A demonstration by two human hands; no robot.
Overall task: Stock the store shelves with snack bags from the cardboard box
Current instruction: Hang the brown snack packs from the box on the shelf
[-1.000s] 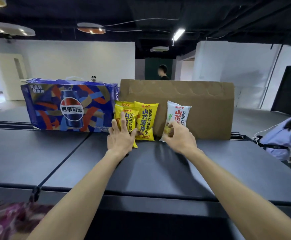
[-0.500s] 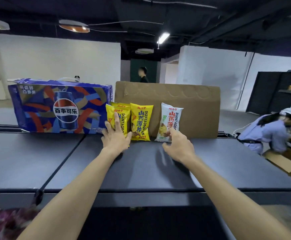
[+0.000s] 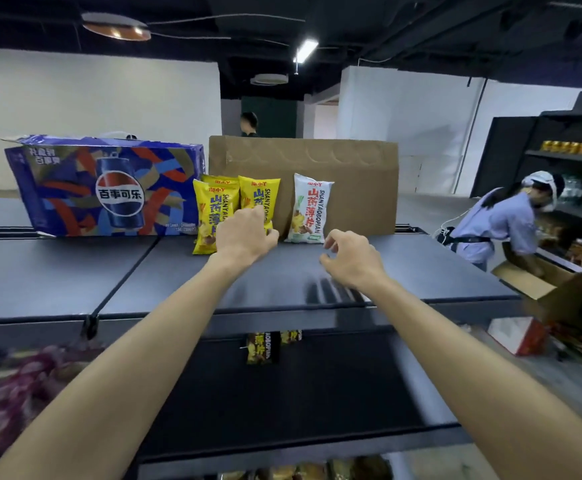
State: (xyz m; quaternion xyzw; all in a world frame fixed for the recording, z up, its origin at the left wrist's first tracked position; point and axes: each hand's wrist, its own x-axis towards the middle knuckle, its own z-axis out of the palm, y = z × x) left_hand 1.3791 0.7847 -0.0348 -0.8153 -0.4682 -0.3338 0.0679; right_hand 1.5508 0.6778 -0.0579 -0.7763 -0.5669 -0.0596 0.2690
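Observation:
Two yellow snack bags (image 3: 213, 211) (image 3: 260, 192) and a white snack bag (image 3: 308, 209) stand upright on the dark top shelf (image 3: 178, 271), leaning against a brown cardboard box (image 3: 352, 188). My left hand (image 3: 244, 233) is at the lower part of the right yellow bag, its fingers curled onto the bag. My right hand (image 3: 352, 259) hovers over the shelf just right of and in front of the white bag. It is clear of the bag, with loosely curled fingers and nothing in them.
A blue Pepsi carton (image 3: 109, 188) stands left of the bags. Below hangs a black snack bag (image 3: 262, 348), with purple bags (image 3: 16, 386) at lower left. At right, a person (image 3: 501, 223) bends over an open carton (image 3: 532, 282) beside dark shelving.
My left hand moved right from the left yellow bag to the right one and curled its fingers. My right hand let go of the white bag and drew back. The camera tilted down.

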